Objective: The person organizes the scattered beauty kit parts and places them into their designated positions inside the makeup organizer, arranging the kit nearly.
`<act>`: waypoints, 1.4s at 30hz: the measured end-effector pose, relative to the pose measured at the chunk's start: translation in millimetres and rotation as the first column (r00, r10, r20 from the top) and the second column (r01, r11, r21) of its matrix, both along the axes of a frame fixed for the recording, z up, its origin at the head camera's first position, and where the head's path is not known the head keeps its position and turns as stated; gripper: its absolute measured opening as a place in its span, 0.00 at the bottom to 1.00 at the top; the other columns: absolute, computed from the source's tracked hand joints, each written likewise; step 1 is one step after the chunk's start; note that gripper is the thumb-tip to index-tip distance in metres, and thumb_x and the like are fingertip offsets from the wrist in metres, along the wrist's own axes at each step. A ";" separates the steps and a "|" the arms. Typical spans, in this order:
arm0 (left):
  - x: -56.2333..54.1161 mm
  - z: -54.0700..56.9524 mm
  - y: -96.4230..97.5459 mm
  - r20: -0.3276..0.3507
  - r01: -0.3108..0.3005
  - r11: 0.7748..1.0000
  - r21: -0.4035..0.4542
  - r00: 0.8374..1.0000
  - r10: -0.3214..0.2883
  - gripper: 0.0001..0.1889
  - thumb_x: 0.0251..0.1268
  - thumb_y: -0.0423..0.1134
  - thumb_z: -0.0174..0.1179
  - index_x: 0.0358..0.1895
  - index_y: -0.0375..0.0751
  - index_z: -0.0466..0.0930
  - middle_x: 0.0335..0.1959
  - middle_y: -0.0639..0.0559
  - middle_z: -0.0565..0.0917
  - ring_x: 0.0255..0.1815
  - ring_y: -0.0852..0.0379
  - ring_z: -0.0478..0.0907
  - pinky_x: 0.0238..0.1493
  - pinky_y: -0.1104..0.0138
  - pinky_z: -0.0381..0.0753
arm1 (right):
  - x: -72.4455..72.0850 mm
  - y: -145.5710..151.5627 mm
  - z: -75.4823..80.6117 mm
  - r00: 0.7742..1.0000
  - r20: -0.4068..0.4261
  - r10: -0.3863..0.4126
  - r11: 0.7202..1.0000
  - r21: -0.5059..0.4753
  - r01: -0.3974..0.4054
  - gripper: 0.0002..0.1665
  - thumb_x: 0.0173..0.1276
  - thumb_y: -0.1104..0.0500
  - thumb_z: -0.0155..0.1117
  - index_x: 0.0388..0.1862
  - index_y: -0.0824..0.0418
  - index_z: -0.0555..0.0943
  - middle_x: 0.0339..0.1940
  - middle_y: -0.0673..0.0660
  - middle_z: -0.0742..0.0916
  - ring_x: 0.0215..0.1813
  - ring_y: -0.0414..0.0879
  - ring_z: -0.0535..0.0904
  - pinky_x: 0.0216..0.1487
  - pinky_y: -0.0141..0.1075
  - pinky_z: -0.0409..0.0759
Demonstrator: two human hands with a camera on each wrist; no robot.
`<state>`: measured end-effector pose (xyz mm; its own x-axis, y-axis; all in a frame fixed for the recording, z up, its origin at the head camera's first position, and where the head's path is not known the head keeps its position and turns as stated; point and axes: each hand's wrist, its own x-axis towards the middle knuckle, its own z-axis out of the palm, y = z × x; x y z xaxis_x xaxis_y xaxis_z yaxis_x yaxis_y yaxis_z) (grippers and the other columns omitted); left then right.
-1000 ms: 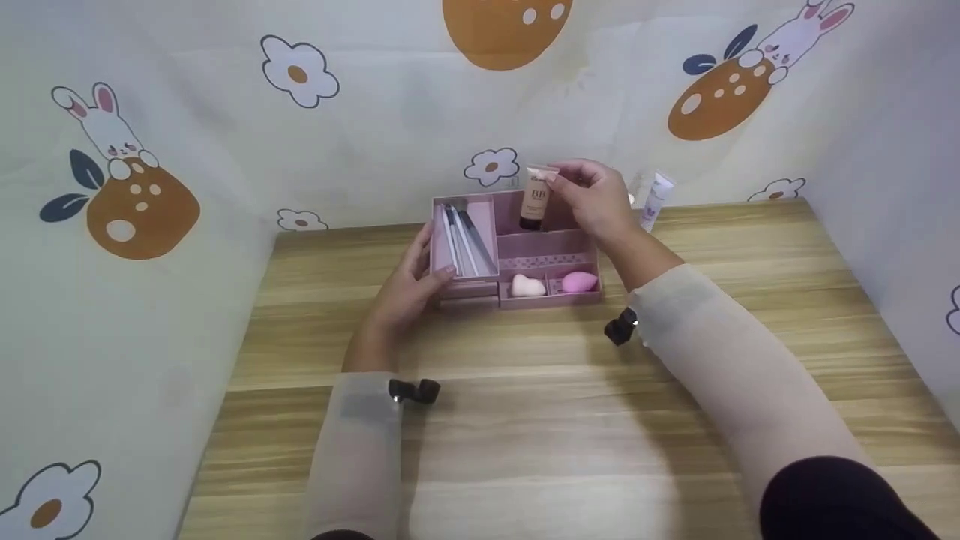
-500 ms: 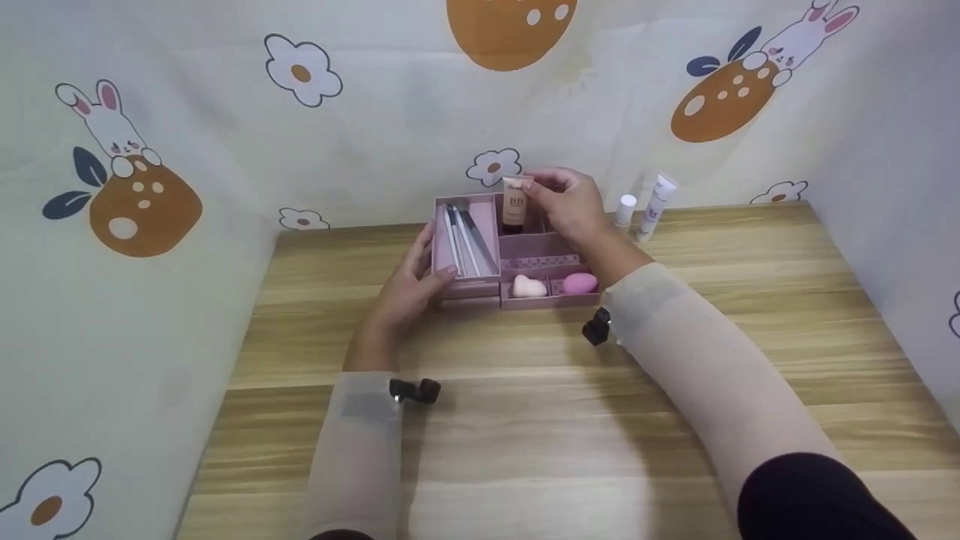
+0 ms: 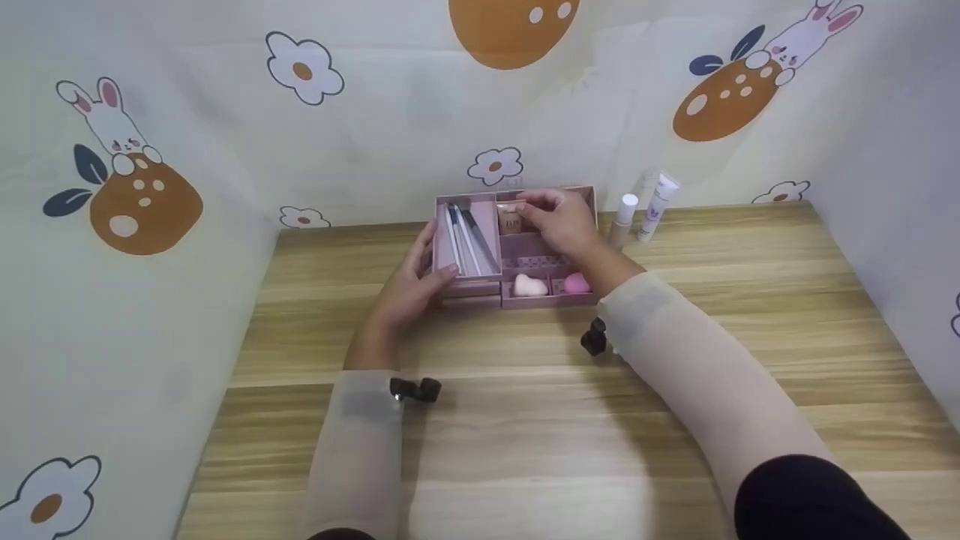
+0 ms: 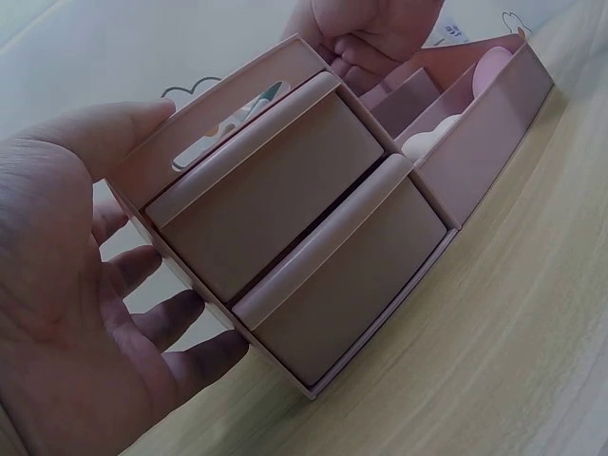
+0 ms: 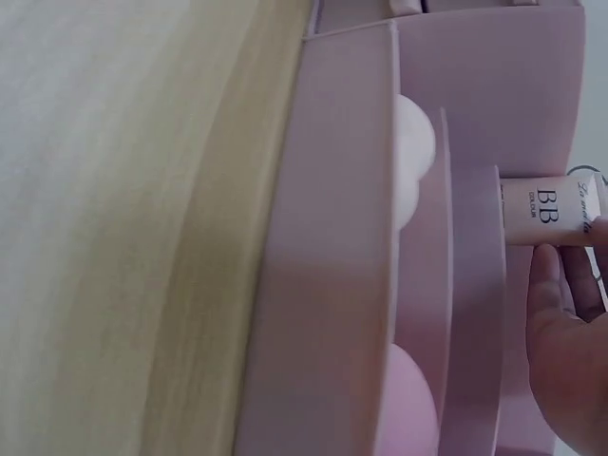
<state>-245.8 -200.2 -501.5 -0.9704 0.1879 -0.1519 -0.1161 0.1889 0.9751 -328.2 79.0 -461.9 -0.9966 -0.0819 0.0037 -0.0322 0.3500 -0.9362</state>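
Observation:
A pink makeup organizer (image 3: 551, 302) stands near the back wall. My left hand (image 3: 405, 292) grips its left side, thumb on the top front edge and fingers along the side wall in the left wrist view. With thumb and fingers, my right hand (image 3: 566, 225) pinches the top end of a beige BB cream tube (image 5: 546, 211). The tube stands cap down in the back compartment, its lower part hidden behind a divider (image 5: 477, 304). Several makeup brushes (image 3: 469, 240) lie in the upper left tray. A cream-coloured sponge (image 3: 529, 286) and a partly covered pink sponge (image 3: 576, 283) occupy the front compartments.
Right of the organizer, a white-capped bottle (image 3: 624, 217) and a white tube (image 3: 657, 208) stand close to the back wall. Two drawers (image 4: 351, 275) fill the organizer's left front. Patterned sheets (image 3: 405, 105) enclose the wooden table (image 3: 510, 435).
My right hand has moved left and down, lowering the BB cream tube into the back compartment. The white-capped bottle has come into view. My left hand has stayed in place.

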 end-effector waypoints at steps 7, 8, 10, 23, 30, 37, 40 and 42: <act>-1.4 -0.6 -0.9 -0.002 0.006 1.000 0.002 1.000 -0.006 0.47 0.70 0.56 0.71 0.83 0.85 0.49 0.91 0.58 0.51 0.91 0.50 0.49 0.89 0.51 0.58 | 1.1 0.0 -3.2 1.000 -0.002 0.014 0.999 0.053 -0.013 0.13 0.76 0.52 0.72 0.54 0.53 0.91 0.54 0.54 0.93 0.54 0.45 0.84 0.57 0.36 0.81; -1.4 -0.7 -1.0 -0.003 0.005 1.000 0.003 1.000 -0.005 0.47 0.70 0.56 0.71 0.84 0.85 0.49 0.91 0.58 0.51 0.91 0.50 0.50 0.89 0.51 0.58 | 1.0 0.3 -2.8 1.000 0.002 0.016 0.998 0.053 -0.016 0.13 0.76 0.52 0.72 0.54 0.53 0.91 0.55 0.54 0.93 0.54 0.45 0.84 0.58 0.37 0.81; -1.5 -0.4 -0.9 -0.006 0.005 1.000 0.008 1.000 -0.005 0.47 0.70 0.55 0.71 0.84 0.84 0.49 0.91 0.58 0.51 0.91 0.50 0.50 0.89 0.51 0.58 | 0.6 0.7 -2.1 1.000 0.006 0.019 0.998 0.058 -0.019 0.14 0.76 0.51 0.71 0.55 0.52 0.91 0.57 0.53 0.93 0.57 0.45 0.84 0.61 0.39 0.81; -1.4 0.2 0.2 -0.021 0.008 1.000 0.007 1.000 -0.008 0.47 0.70 0.56 0.71 0.84 0.84 0.49 0.91 0.57 0.52 0.91 0.49 0.51 0.88 0.49 0.59 | 2.9 7.1 2.0 0.999 0.014 0.031 1.000 0.002 -0.031 0.17 0.76 0.51 0.72 0.60 0.51 0.89 0.64 0.52 0.90 0.65 0.45 0.84 0.71 0.41 0.80; -0.6 -0.7 0.9 -0.020 -0.005 1.000 -0.016 1.000 0.005 0.47 0.69 0.58 0.71 0.83 0.87 0.49 0.91 0.59 0.51 0.91 0.49 0.50 0.89 0.48 0.54 | 10.7 16.3 8.8 0.999 0.016 0.035 0.999 -0.013 -0.035 0.17 0.76 0.52 0.72 0.60 0.51 0.89 0.62 0.52 0.91 0.62 0.46 0.86 0.68 0.42 0.83; -1.6 -1.3 1.6 -0.009 -0.016 1.000 -0.002 1.000 0.016 0.47 0.68 0.58 0.72 0.83 0.87 0.50 0.91 0.59 0.52 0.91 0.51 0.50 0.89 0.50 0.55 | 25.8 37.8 18.3 0.999 0.030 0.041 0.999 -0.027 -0.040 0.17 0.75 0.51 0.72 0.59 0.51 0.89 0.63 0.52 0.89 0.62 0.47 0.86 0.68 0.43 0.84; -1.2 -1.5 1.3 -0.017 -0.016 1.000 -0.008 1.000 0.016 0.48 0.68 0.58 0.72 0.83 0.86 0.50 0.91 0.59 0.51 0.91 0.50 0.49 0.90 0.50 0.55 | 31.7 49.2 21.1 0.999 0.005 0.038 0.998 -0.046 -0.038 0.18 0.74 0.52 0.73 0.60 0.54 0.89 0.60 0.54 0.90 0.61 0.45 0.86 0.67 0.39 0.85; -0.9 -1.4 1.1 -0.017 -0.019 1.000 -0.011 1.000 0.019 0.48 0.68 0.58 0.72 0.83 0.86 0.50 0.91 0.59 0.52 0.91 0.50 0.50 0.90 0.50 0.55 | 35.8 57.9 22.8 0.999 -0.006 0.043 0.997 -0.062 -0.043 0.20 0.74 0.52 0.73 0.61 0.58 0.88 0.57 0.53 0.91 0.58 0.43 0.86 0.64 0.35 0.85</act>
<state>-246.6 -199.2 -502.9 -0.9762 0.1675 -0.1375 -0.1034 0.1980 0.9747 -292.4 136.9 -439.1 -0.9922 -0.1239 0.0147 -0.0503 0.2898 -0.9558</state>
